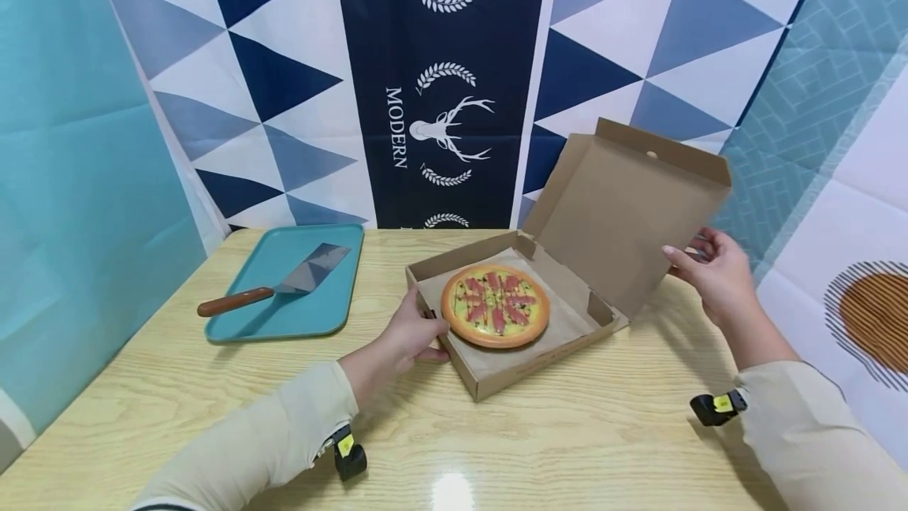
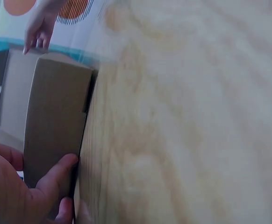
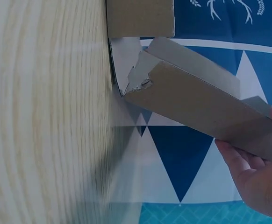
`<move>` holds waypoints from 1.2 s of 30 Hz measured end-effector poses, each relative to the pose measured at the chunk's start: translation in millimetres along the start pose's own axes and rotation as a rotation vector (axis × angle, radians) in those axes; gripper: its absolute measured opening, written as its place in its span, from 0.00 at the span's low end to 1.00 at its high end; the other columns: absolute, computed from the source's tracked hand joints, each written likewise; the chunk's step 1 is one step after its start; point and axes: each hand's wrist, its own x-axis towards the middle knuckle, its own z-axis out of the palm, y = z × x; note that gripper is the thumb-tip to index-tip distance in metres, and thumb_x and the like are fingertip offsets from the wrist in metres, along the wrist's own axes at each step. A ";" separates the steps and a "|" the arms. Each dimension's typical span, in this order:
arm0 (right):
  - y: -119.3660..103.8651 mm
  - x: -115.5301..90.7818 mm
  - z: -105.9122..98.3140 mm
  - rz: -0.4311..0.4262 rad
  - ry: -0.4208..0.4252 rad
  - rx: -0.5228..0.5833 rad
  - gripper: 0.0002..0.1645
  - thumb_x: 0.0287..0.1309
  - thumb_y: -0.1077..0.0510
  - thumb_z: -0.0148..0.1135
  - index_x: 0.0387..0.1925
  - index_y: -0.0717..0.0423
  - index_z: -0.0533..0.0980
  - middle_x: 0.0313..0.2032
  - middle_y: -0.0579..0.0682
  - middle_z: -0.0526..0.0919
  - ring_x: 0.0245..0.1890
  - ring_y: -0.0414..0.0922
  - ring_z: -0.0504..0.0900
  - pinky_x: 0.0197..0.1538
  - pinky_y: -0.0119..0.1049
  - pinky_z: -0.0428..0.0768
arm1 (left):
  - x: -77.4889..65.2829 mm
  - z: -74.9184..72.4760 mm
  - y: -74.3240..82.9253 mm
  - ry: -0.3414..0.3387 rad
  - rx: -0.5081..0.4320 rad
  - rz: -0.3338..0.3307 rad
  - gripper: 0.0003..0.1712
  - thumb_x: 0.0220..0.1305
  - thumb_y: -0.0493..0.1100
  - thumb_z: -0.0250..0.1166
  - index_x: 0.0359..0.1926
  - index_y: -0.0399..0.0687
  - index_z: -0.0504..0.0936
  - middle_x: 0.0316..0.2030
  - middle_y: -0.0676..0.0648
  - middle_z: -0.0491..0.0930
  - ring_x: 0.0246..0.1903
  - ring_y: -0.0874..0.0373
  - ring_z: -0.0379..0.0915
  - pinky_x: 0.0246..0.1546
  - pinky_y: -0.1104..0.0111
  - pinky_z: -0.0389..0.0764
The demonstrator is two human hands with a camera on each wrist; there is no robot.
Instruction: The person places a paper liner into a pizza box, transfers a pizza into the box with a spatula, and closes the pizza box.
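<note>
An open cardboard pizza box point(image 1: 489, 377) sits at an angle on the wooden table. Inside it, on brown paper, lies a round pizza point(image 1: 495, 306) with red strips and dark drizzle on top. My left hand point(image 1: 410, 331) grips the box's near left wall, which the left wrist view shows between its fingers point(image 2: 56, 175). The raised lid point(image 1: 627, 203) leans back toward the right. My right hand point(image 1: 716, 274) pinches the lid's right side; in the right wrist view its fingers point(image 3: 234, 156) hold the lid's side flap point(image 3: 196, 102).
On the left of the table is a teal tray point(image 1: 333, 322). Across it lies a pizza server point(image 1: 312, 268) whose wooden handle point(image 1: 234, 302) sticks out over the tray's left edge. A patterned cloth point(image 1: 454, 85) hangs behind the table.
</note>
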 end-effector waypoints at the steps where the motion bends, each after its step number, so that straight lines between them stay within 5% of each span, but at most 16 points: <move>1: 0.1 1.2 0.6 0.000 0.000 -0.007 0.52 0.59 0.64 0.66 0.74 0.67 0.43 0.47 0.47 0.67 0.41 0.34 0.74 0.36 0.26 0.82 | -1.4 0.9 -0.8 0.004 -0.003 0.006 0.52 0.60 0.24 0.55 0.77 0.56 0.41 0.67 0.27 0.57 0.52 0.33 0.74 0.30 0.53 0.84; 9: -0.5 8.3 7.8 -0.007 -0.004 -0.044 0.53 0.59 0.64 0.66 0.73 0.71 0.42 0.46 0.45 0.69 0.39 0.32 0.76 0.35 0.25 0.81 | -15.2 9.4 -5.6 0.029 -0.052 0.033 0.57 0.60 0.22 0.57 0.76 0.54 0.31 0.70 0.25 0.48 0.58 0.28 0.66 0.32 0.54 0.85; 20: -2.3 21.8 23.2 -0.015 0.007 -0.203 0.48 0.58 0.62 0.68 0.72 0.68 0.52 0.45 0.41 0.73 0.39 0.29 0.77 0.36 0.24 0.81 | -30.2 17.6 -8.7 0.071 -0.036 0.030 0.60 0.60 0.24 0.60 0.76 0.53 0.27 0.69 0.22 0.44 0.44 0.34 0.79 0.35 0.55 0.84; 26: -2.6 23.6 29.5 -0.022 0.019 -0.263 0.46 0.59 0.60 0.67 0.72 0.67 0.54 0.45 0.40 0.73 0.39 0.28 0.76 0.37 0.23 0.80 | -33.5 16.0 -7.8 0.057 -0.055 0.025 0.60 0.61 0.25 0.62 0.76 0.52 0.27 0.69 0.21 0.42 0.46 0.34 0.78 0.39 0.55 0.84; 31: -0.7 22.9 29.9 -0.011 0.014 -0.289 0.48 0.60 0.56 0.67 0.73 0.65 0.53 0.47 0.42 0.72 0.41 0.29 0.75 0.37 0.22 0.80 | -31.7 4.4 -5.0 0.053 -0.043 0.006 0.57 0.59 0.25 0.64 0.76 0.48 0.35 0.67 0.21 0.46 0.50 0.33 0.75 0.43 0.56 0.83; 36: 3.5 20.6 24.7 0.028 -0.021 -0.259 0.50 0.61 0.52 0.65 0.73 0.66 0.49 0.48 0.42 0.71 0.40 0.28 0.76 0.36 0.24 0.81 | -26.1 -16.4 1.4 0.094 0.108 0.049 0.36 0.60 0.26 0.63 0.68 0.34 0.61 0.59 0.31 0.63 0.46 0.46 0.76 0.45 0.62 0.82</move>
